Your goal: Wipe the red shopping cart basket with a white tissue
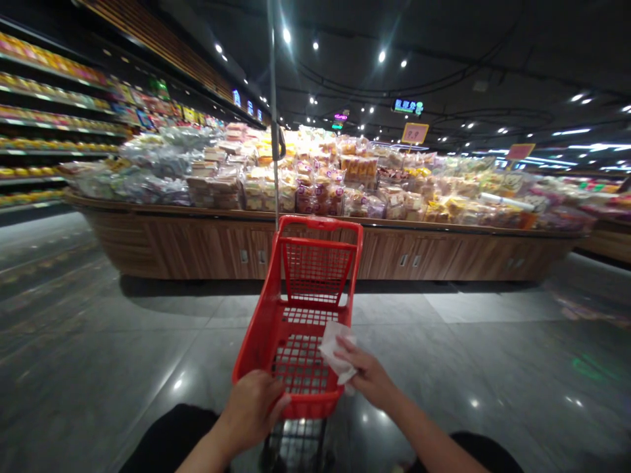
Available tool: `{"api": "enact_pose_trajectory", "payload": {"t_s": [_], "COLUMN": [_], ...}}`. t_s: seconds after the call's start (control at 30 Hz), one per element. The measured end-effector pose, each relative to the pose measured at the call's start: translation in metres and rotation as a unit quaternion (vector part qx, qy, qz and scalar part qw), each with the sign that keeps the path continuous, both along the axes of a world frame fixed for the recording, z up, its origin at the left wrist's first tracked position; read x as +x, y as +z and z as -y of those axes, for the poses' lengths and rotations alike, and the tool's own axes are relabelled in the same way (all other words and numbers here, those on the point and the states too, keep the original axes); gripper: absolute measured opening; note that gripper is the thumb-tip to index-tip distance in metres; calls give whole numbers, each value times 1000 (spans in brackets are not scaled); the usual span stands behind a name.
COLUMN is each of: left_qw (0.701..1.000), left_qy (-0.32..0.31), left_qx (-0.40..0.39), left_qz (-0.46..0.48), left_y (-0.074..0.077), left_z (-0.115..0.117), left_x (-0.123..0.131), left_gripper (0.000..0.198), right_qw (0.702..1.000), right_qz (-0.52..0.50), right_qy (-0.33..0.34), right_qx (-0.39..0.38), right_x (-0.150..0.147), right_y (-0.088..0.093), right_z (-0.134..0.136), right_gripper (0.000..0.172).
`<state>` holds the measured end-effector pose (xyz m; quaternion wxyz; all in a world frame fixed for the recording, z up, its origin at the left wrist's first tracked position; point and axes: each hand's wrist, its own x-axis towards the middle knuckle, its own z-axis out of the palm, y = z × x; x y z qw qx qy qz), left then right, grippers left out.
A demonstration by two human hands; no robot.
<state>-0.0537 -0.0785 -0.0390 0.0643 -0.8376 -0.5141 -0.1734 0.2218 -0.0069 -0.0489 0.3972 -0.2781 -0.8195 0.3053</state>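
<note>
A red plastic shopping cart (290, 406) stands directly in front of me, with a grid floor and a raised mesh panel at its far end. My left hand (256, 404) is closed on the cart's near left corner, thumb lying over the rim. In my right hand (367, 374), a crumpled white tissue (336, 351) is pinched between the fingers. That hand is at the cart's near right side, with the tissue over the rim and the basket. Whether the tissue touches the cart I cannot tell.
Beyond the cart runs a wood-panelled display counter (197, 243) heaped with packaged foods (320, 177). A thin upright pole (274, 98) rises by the cart's far left corner. Stocked shelves (49, 121) line the left side. Grey tiled floor (419, 341) surrounds the cart.
</note>
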Motion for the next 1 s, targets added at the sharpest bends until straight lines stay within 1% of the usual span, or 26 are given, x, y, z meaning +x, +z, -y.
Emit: {"api": "enact_pose_trajectory", "payload": {"t_s": [0.07, 0.13, 0.2, 0.23, 0.27, 0.3, 0.37, 0.4, 0.47, 0.53, 0.63, 0.7, 0.8, 0.9, 1.0], "left_qw": [1000, 1000, 1000, 1000, 1000, 1000, 1000, 1000, 1000, 1000, 998, 996, 992, 989, 988], "left_qy": [-1, -2, -4, -6, -7, -10, -16, -18, -20, -2, 43, 48, 85, 89, 79], "left_qx": [-1, -4, -7, -8, -11, -14, -19, -22, -18, 0, 35, 35, 31, 51, 65], "left_qz": [-4, -9, -11, -10, -9, -8, -5, -3, 2, 13, 41, 60, 88, 107, 114], "left_y": [1, 0, -2, -3, -5, -6, -6, -5, 1, 9, 15, 11, -3, -16, -19], "left_z": [-1, -2, -3, -3, -4, -4, -5, -6, -6, -5, -3, -2, -4, -6, -5], "left_x": [0, -1, -1, -2, -3, -5, -9, -11, -14, -10, 12, 32, 57, 64, 65], "left_gripper": [34, 34, 35, 34, 34, 34, 33, 32, 31, 29, 21, 22, 31, 30, 28], "right_qw": [1000, 997, 992, 989, 986, 986, 985, 983, 977, 967, 957, 960, 960, 950, 945], "right_qz": [18, 36, 48, 51, 53, 57, 74, 89, 116, 147, 183, 178, 174, 202, 198], "right_qy": [-17, -48, -94, -109, -109, -93, -26, 7, 35, 39, 19, -4, -34, -83, -149], "right_qx": [19, 37, 71, 91, 110, 127, 153, 161, 177, 203, 226, 218, 217, 223, 212], "right_x": [1, 3, 4, 3, 2, 0, -4, -6, -8, -9, -13, -17, -22, -21, -17], "right_y": [6, 11, 14, 14, 13, 10, 4, 1, -4, -6, -7, -10, -14, -10, 0], "right_z": [-19, -35, -39, -36, -30, -20, 3, 15, 31, 36, 27, 21, 14, 2, -19], "right_gripper": [37, 33, 34, 34, 34, 34, 33, 35, 40, 45, 41, 37, 37, 37, 34]}}
